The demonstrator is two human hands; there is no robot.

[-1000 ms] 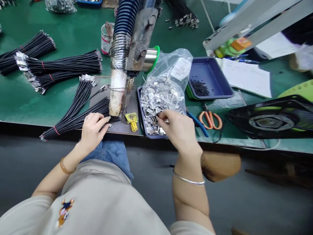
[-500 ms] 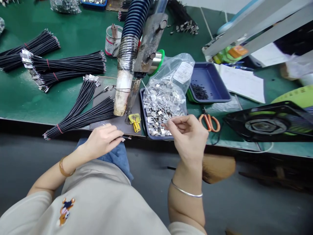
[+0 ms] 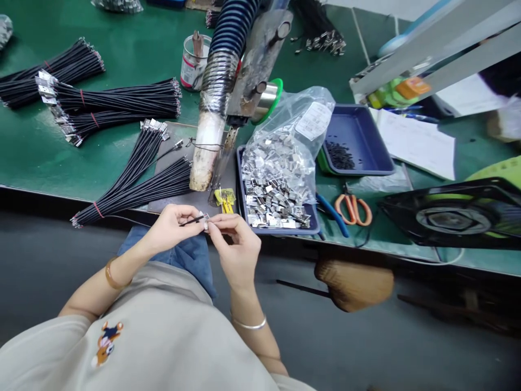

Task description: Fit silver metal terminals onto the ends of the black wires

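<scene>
My left hand (image 3: pixel 173 228) pinches the end of a thin black wire (image 3: pixel 194 220) just in front of the bench edge. My right hand (image 3: pixel 235 241) meets it fingertip to fingertip, pinching a small metal terminal (image 3: pixel 207 219) at the wire's tip. Behind the hands lies a bundle of black wires (image 3: pixel 138 190) tied with a red band. To the right, a blue tray (image 3: pixel 277 229) holds several loose metal terminals under a clear plastic bag (image 3: pixel 285 141). A small yellow tool (image 3: pixel 225 197) lies beside the tray.
A ribbed hose with a metal fixture (image 3: pixel 228 81) hangs over the green bench (image 3: pixel 122 38). More wire bundles (image 3: pixel 114 103) lie at the left. A second blue tray (image 3: pixel 358 141), orange-handled scissors (image 3: pixel 353 209), papers (image 3: pixel 415 142), a tin (image 3: pixel 191 54) and a black fan (image 3: pixel 451 212) are at the right.
My right hand left the terminal tray and came left to meet the left hand. My left hand drew a wire from the bundle toward me. The view shifted slightly.
</scene>
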